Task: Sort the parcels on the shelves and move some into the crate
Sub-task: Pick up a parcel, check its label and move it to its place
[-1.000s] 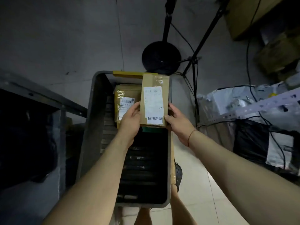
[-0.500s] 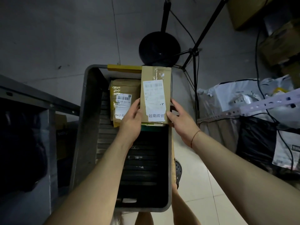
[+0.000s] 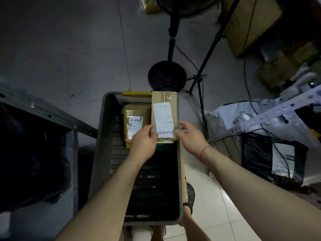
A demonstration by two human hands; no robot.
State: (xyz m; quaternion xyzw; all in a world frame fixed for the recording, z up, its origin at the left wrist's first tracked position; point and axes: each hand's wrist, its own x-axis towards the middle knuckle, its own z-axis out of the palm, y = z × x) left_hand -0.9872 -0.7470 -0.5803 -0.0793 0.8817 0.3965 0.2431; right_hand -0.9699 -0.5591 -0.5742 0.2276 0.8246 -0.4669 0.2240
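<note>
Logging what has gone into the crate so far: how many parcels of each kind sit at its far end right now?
Cardboard box with white label: 1
Taped brown padded parcel: 1
Parcel partly hidden under the cardboard box, kind unclear: 1
Total: 3

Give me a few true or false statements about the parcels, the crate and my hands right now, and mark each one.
1. Both hands, left hand and right hand, are at the near end of the cardboard parcel. True.
2. The grey crate holds no parcels. False: a tape-wrapped brown parcel lies at its far end, beside the cardboard one.
3. The cardboard parcel carries a white label. True.
4. The near half of the crate is packed with parcels. False: it looks dark and bare.
5. The right wrist wears a thin red cord. True.
</note>
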